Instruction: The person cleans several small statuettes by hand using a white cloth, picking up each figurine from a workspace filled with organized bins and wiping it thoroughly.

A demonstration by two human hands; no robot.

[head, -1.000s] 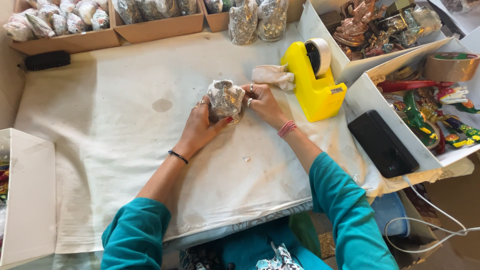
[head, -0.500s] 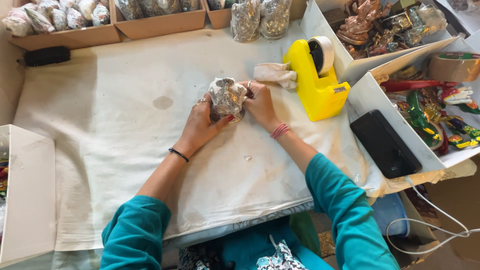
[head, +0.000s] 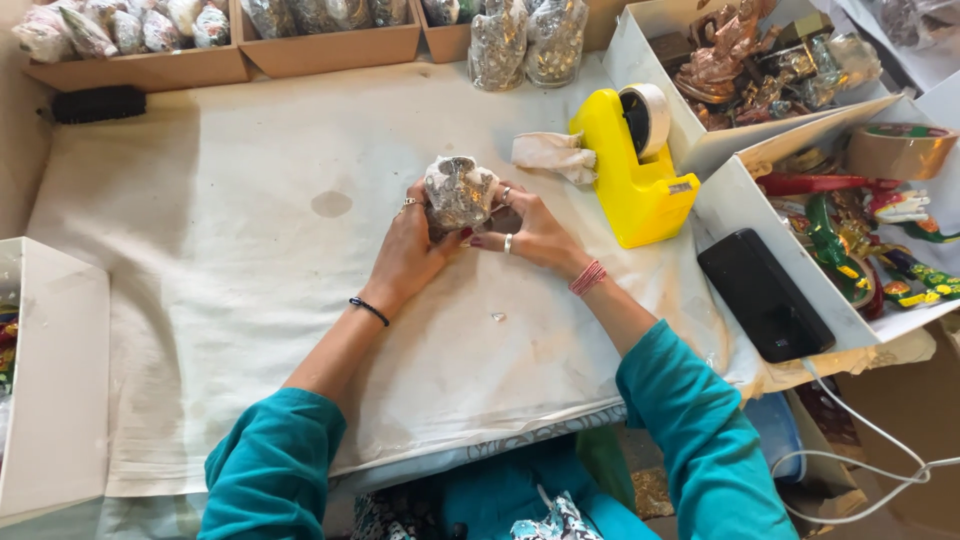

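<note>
This is a small packing workshop for decorative figurines. A cloth-covered surface (head: 230,300) carries a yellow tape dispenser (head: 632,170), open cardboard boxes (head: 330,48) of plastic-wrapped pieces, white boxes (head: 730,150) of painted and bronze-coloured figurines, and a roll of brown packing tape (head: 898,150).

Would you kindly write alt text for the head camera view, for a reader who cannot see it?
Two hands, the left hand and right hand, hold a small plastic-wrapped bundle over a cloth-covered table. A yellow tape dispenser stands to the right, with boxes of wrapped items along the far edge.
</note>
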